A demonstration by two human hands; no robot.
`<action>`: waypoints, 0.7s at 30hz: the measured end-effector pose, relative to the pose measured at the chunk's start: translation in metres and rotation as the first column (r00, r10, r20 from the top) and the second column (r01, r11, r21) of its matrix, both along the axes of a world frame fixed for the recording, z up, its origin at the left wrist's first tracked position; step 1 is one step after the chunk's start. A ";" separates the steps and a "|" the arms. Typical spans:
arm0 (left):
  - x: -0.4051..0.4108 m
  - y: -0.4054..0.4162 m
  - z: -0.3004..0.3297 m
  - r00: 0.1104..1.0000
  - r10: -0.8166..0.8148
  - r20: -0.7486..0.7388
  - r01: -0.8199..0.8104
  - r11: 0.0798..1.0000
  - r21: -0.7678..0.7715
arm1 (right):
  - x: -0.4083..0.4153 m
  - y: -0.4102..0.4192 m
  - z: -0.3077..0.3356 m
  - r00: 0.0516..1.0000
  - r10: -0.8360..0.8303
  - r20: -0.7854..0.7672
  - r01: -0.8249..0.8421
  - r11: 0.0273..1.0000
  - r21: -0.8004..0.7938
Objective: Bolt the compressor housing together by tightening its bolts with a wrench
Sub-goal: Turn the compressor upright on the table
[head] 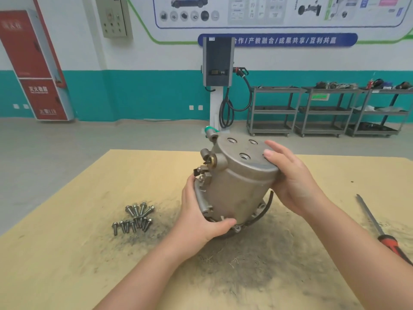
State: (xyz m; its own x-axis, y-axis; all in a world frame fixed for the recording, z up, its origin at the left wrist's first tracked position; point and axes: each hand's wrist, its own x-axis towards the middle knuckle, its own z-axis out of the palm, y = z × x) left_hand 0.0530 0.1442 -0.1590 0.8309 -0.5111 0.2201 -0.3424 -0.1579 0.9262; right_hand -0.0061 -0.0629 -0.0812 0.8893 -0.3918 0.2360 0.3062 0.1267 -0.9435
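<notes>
Fingers [271, 153] of both hands clasp the tilted compressor housing [237, 186]

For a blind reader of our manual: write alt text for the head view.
Two hands grip a tilted metal compressor housing on a tan board: left hand at its base, right hand at its top. Loose bolts lie left; a red-handled tool lies right.

Dull grey cast-metal compressor housing [239, 186], matt; bright steel flanged bolts [134, 218], glossy; tan fibreboard bench [89, 253], matt, smudged with dark grime.
</notes>
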 end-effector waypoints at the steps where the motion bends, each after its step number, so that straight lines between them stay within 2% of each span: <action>1: 0.004 -0.005 0.002 0.999 -0.041 0.016 0.041 0.999 0.030 | -0.003 -0.007 0.001 1.000 -0.008 0.003 0.008 1.000 -0.001; 4: 0.023 -0.014 0.012 0.982 -0.178 0.070 0.169 0.979 0.115 | -0.009 -0.025 -0.001 0.999 -0.048 0.005 0.049 0.997 -0.055; 6: 0.035 -0.015 0.017 0.970 -0.237 0.051 0.226 0.960 0.165 | -0.015 -0.030 -0.007 0.997 -0.078 0.003 0.078 0.985 -0.156; 10: 0.049 -0.013 0.012 0.962 -0.271 0.031 0.259 0.941 0.217 | -0.021 -0.034 -0.028 0.995 -0.094 0.029 0.098 0.936 -0.338; 14: 0.054 -0.018 0.007 0.953 -0.297 0.050 0.282 0.939 0.197 | -0.015 -0.034 -0.041 0.995 -0.072 0.064 0.085 0.969 -0.231; 17: 0.056 -0.020 0.006 0.965 -0.258 0.048 0.245 0.951 0.192 | -0.009 -0.036 -0.039 0.994 -0.053 0.091 0.066 0.988 -0.140; 21: 0.059 -0.020 0.007 0.973 -0.215 0.084 0.196 0.962 0.192 | -0.006 -0.037 -0.033 0.994 -0.030 0.101 0.041 0.993 -0.108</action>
State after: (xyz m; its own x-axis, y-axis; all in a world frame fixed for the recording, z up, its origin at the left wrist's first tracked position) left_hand 0.1124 0.1243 -0.1517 0.6812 -0.7077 0.1872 -0.4776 -0.2359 0.8463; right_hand -0.0123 -0.0995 -0.1138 0.8450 -0.3897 0.3661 0.4018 0.0109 -0.9157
